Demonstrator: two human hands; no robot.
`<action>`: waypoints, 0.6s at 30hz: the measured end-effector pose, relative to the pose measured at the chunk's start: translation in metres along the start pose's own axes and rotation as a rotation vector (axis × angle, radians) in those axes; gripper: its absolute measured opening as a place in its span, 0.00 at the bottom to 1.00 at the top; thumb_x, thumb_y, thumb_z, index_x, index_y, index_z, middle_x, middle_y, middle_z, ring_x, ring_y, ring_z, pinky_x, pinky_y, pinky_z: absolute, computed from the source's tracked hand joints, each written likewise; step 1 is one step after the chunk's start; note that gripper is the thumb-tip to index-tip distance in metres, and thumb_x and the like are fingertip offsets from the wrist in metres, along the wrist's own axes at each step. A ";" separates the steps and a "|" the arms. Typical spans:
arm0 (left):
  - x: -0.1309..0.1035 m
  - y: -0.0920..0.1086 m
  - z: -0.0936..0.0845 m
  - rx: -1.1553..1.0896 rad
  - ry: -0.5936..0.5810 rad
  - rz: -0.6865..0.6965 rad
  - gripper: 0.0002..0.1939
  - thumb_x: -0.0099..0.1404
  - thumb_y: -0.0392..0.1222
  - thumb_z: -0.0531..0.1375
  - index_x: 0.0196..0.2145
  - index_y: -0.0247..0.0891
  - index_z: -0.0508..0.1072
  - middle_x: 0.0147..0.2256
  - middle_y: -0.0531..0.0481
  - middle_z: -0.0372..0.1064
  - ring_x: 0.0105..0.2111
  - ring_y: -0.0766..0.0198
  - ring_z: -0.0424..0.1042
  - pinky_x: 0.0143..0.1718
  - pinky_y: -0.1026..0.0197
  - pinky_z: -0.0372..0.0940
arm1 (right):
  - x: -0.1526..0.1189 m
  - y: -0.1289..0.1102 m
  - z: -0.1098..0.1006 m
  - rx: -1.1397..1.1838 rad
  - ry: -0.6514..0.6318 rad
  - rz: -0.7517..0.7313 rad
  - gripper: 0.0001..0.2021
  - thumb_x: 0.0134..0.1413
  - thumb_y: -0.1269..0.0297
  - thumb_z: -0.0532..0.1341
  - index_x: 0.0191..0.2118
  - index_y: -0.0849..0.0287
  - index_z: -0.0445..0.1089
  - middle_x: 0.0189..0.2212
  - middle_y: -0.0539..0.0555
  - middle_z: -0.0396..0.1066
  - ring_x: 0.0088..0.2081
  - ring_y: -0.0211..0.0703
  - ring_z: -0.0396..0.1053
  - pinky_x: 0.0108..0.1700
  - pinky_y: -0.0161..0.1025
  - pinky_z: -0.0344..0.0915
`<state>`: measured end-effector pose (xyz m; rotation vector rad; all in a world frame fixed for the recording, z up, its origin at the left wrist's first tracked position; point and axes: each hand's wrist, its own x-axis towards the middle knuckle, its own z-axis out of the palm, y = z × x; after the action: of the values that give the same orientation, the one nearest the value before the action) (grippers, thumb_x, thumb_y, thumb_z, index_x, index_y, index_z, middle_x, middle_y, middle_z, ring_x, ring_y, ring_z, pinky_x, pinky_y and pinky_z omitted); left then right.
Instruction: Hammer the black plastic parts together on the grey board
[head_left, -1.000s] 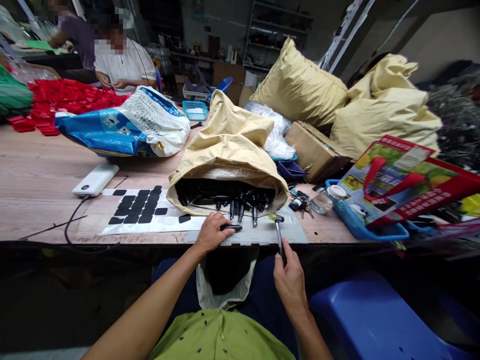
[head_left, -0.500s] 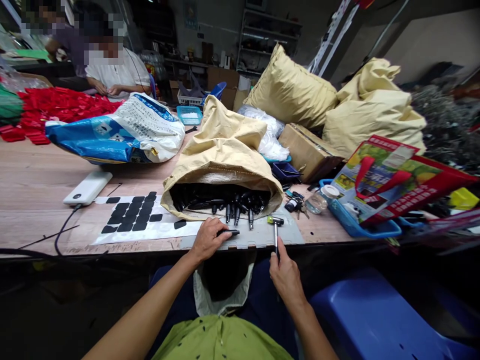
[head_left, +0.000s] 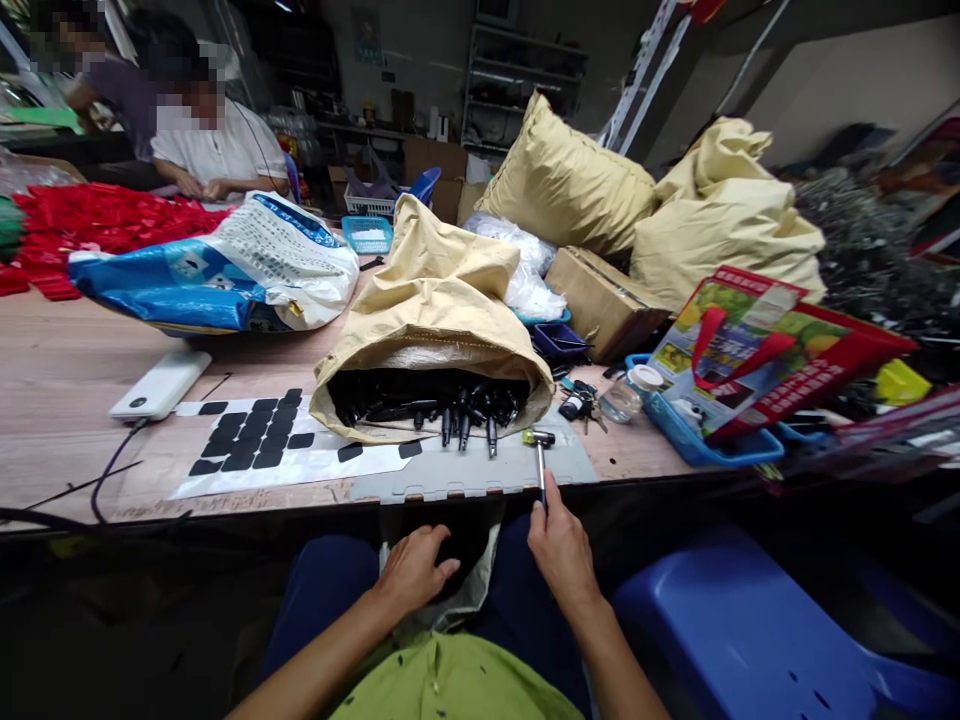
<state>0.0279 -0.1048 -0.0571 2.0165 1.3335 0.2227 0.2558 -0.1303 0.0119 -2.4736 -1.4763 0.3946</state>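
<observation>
My right hand (head_left: 561, 545) grips the handle of a small hammer (head_left: 540, 464) with a yellow and a black face, its head resting near the grey board (head_left: 420, 480). Below the table edge, my left hand (head_left: 416, 568) hangs over the mouth of a pale sack (head_left: 480, 570) between my knees. Its thumb and fingers are apart, and no object shows in them. A beige cloth bag (head_left: 442, 290) lies on the table with its mouth toward me. Several black tube-like parts (head_left: 463, 428) spill from it onto the board.
Left of the board lie a white sheet with black patches (head_left: 255, 432) and a white power bank (head_left: 161, 385) with a cable. Keys, a jar (head_left: 622, 398) and a blue basket (head_left: 705, 440) stand right. A blue stool (head_left: 750, 620) is beside me. Two people sit across, far left.
My left hand has moved off the board, down over the sack, and the black part it held is no longer visible. The right hand keeps the hammer. The view has shifted slightly.
</observation>
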 end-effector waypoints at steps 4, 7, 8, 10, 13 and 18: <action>0.015 0.025 -0.034 -0.139 0.148 0.112 0.09 0.67 0.47 0.60 0.37 0.41 0.78 0.31 0.51 0.75 0.30 0.62 0.73 0.33 0.62 0.61 | -0.001 -0.002 -0.001 -0.015 -0.002 0.004 0.29 0.70 0.66 0.51 0.73 0.59 0.51 0.49 0.63 0.78 0.46 0.54 0.78 0.45 0.42 0.69; 0.043 0.044 -0.068 -0.200 0.432 0.088 0.14 0.70 0.49 0.56 0.31 0.40 0.75 0.28 0.52 0.72 0.27 0.65 0.69 0.33 0.62 0.60 | -0.001 -0.003 -0.002 -0.020 -0.008 0.018 0.29 0.70 0.66 0.50 0.73 0.58 0.51 0.49 0.63 0.77 0.46 0.55 0.77 0.46 0.43 0.69; 0.055 0.046 -0.078 -0.212 0.491 0.046 0.13 0.70 0.48 0.56 0.32 0.40 0.74 0.28 0.52 0.73 0.28 0.64 0.70 0.34 0.63 0.61 | -0.001 -0.003 -0.002 -0.022 -0.012 0.024 0.29 0.70 0.66 0.50 0.73 0.58 0.51 0.49 0.63 0.77 0.46 0.55 0.77 0.46 0.43 0.69; 0.081 0.046 -0.091 -0.171 0.553 -0.039 0.08 0.67 0.46 0.59 0.35 0.39 0.74 0.29 0.51 0.73 0.31 0.62 0.71 0.36 0.62 0.61 | -0.001 -0.002 -0.001 -0.024 -0.014 0.028 0.29 0.70 0.65 0.50 0.74 0.58 0.51 0.50 0.63 0.77 0.47 0.54 0.77 0.46 0.43 0.69; 0.110 0.039 -0.099 -0.050 0.538 -0.089 0.11 0.62 0.42 0.64 0.41 0.38 0.74 0.29 0.51 0.72 0.33 0.59 0.72 0.37 0.61 0.61 | 0.000 0.000 0.001 -0.027 -0.008 0.017 0.29 0.70 0.65 0.50 0.74 0.58 0.51 0.50 0.63 0.77 0.47 0.53 0.78 0.47 0.42 0.69; 0.114 0.029 -0.100 -0.049 0.480 -0.083 0.12 0.62 0.38 0.62 0.44 0.37 0.76 0.28 0.51 0.74 0.32 0.60 0.73 0.37 0.61 0.61 | -0.001 0.003 0.002 -0.027 0.018 -0.013 0.29 0.69 0.65 0.49 0.73 0.60 0.52 0.48 0.64 0.78 0.45 0.54 0.78 0.45 0.43 0.70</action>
<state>0.0515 0.0322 0.0097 1.9306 1.6758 0.7298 0.2576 -0.1322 0.0091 -2.4807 -1.4997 0.3507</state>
